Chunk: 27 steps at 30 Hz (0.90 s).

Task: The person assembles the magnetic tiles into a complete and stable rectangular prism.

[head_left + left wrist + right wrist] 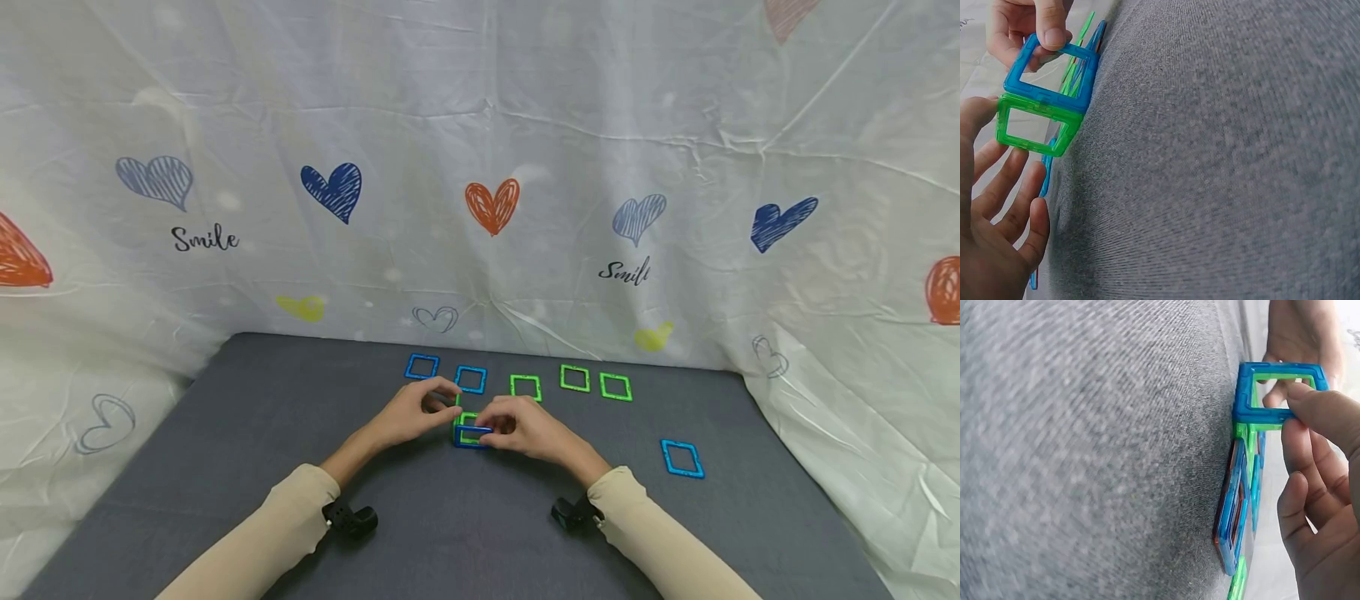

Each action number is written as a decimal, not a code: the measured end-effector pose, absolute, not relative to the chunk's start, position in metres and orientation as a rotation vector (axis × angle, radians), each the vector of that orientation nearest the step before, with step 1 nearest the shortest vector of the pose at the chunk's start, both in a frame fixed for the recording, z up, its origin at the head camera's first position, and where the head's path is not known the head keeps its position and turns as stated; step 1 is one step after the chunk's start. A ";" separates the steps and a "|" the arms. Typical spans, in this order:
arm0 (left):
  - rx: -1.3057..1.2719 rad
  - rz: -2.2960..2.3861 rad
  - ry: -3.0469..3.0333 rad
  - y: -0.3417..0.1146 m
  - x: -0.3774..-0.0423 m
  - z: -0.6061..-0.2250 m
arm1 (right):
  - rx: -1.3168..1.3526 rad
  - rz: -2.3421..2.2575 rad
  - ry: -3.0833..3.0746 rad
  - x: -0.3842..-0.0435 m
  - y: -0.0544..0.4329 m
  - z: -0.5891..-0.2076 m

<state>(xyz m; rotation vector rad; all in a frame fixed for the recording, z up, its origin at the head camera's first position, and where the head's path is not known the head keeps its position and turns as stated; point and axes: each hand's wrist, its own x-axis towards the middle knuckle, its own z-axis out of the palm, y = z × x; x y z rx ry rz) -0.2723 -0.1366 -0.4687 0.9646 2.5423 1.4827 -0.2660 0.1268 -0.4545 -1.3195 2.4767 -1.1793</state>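
Both hands meet over a small build of see-through square frame tiles near the table's middle. A blue square tile (1244, 394) stands upright on the near side, its edge pinched between thumb and index finger of my right hand (528, 429). Green square tiles adjoin it; one green tile (1041, 106) shares an edge with the blue one in the left wrist view. My left hand (408, 414) holds that green side, thumb at one edge and fingertips at another, with the other fingers spread. Fingers partly hide the build in the head view.
Behind the hands lie two blue tiles (469, 392) and several green tiles (575, 389), flat on the dark grey cloth (225, 433). Another blue tile (686, 475) lies apart to the right. A white curtain (420, 275) printed with hearts hangs along the table's far edge.
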 end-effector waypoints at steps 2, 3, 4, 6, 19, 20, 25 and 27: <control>0.967 1.485 2.540 -0.137 -0.272 -0.468 | -1.328 -1.172 2.483 -0.266 0.127 -0.454; 0.969 1.486 2.541 -0.137 -0.272 -0.469 | -1.332 -1.167 2.487 -0.266 0.127 -0.454; 0.973 1.486 2.542 -0.137 -0.272 -0.469 | -1.340 -1.162 2.489 -0.266 0.127 -0.454; 0.973 1.484 2.546 -0.137 -0.272 -0.469 | -1.354 -1.150 2.496 -0.266 0.127 -0.454; 0.948 1.472 2.546 -0.137 -0.273 -0.468 | -1.393 -1.127 2.510 -0.266 0.128 -0.454; 0.949 1.471 2.547 -0.137 -0.273 -0.468 | -1.395 -1.129 2.510 -0.266 0.128 -0.454; 0.944 1.468 2.544 -0.138 -0.273 -0.469 | -1.393 -1.132 2.506 -0.266 0.128 -0.454; 0.941 1.467 2.544 -0.138 -0.273 -0.469 | -1.387 -1.125 2.507 -0.266 0.127 -0.453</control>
